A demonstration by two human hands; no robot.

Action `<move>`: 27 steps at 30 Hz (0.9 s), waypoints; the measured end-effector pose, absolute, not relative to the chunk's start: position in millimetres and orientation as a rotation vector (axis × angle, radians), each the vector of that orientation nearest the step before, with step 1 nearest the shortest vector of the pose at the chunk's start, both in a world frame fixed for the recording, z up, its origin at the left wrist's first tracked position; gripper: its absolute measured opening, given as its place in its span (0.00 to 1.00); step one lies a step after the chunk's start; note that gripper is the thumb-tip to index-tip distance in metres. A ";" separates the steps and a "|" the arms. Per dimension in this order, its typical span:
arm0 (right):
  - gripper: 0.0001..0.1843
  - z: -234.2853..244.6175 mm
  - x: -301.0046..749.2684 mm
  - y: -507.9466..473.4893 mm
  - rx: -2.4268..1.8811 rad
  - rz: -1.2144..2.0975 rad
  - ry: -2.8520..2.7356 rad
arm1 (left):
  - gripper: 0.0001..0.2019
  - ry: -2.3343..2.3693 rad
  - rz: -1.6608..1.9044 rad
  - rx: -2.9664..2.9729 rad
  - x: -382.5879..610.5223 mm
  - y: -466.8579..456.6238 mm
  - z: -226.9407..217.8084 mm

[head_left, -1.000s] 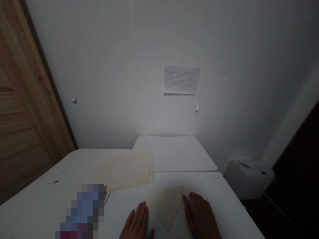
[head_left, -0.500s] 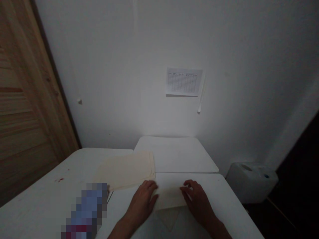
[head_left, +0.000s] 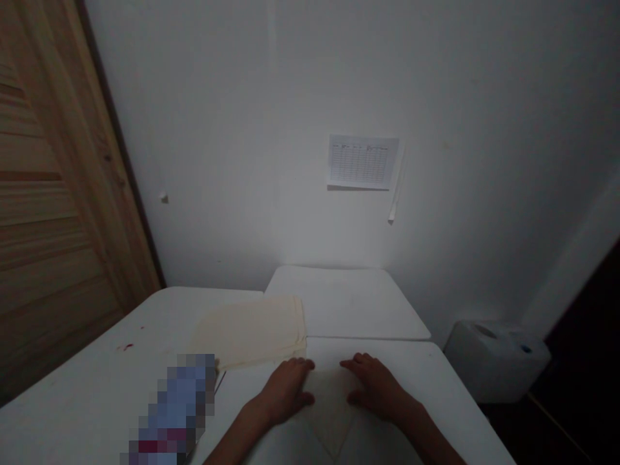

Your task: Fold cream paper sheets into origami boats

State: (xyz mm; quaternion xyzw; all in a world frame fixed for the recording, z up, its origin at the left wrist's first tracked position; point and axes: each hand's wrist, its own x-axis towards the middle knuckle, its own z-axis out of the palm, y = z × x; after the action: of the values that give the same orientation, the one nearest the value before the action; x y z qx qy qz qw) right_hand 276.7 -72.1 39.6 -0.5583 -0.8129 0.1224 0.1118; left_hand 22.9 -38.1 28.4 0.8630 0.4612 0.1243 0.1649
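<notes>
A thin cream-coloured sheet (head_left: 332,407) lies on the white table in front of me, its lower end narrowing to a point. My left hand (head_left: 289,391) is at its left edge, thumb and fingers apart. Opposite it, my right hand (head_left: 376,389) touches the right edge with thumb and forefinger spread. Neither hand grips the sheet. Beyond my left hand rests a stack of similar cream sheets (head_left: 252,329), slightly uneven at the edges. In the dim light I cannot tell whether the sheets are paper, cloth or dough.
White tables (head_left: 358,303) stand together against the wall, with a seam between them. A blurred-out blue item (head_left: 177,400) is at the left, near red marks (head_left: 126,347). A printed chart (head_left: 363,163) hangs on the wall. A whitish plastic container (head_left: 498,361) stands at the right.
Both hands have opened and flattened at the sheet's sides. The straight-edged part between them, with a point below it, now shows as one flatter shape. The view has shifted slightly.
</notes>
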 end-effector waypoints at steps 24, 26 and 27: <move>0.04 30.0 276.0 -96.4 -1.636 0.406 -2.231 | 0.08 1.077 0.761 2.527 10.8 -66.1 2.2; 0.04 28.2 277.2 -100.4 -1.644 0.414 -2.215 | 0.06 1.085 0.763 2.552 10.7 -68.1 2.5; 0.04 27.2 277.9 -102.0 -1.643 0.427 -2.207 | 0.06 1.086 0.763 2.558 10.6 -68.8 2.7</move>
State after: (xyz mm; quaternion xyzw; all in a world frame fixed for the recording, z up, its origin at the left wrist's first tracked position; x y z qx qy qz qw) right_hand 277.9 -102.0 27.2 -0.5807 -0.7800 0.1510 0.1779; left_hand 10.6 -68.8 2.7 0.8801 0.3737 0.2626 0.1297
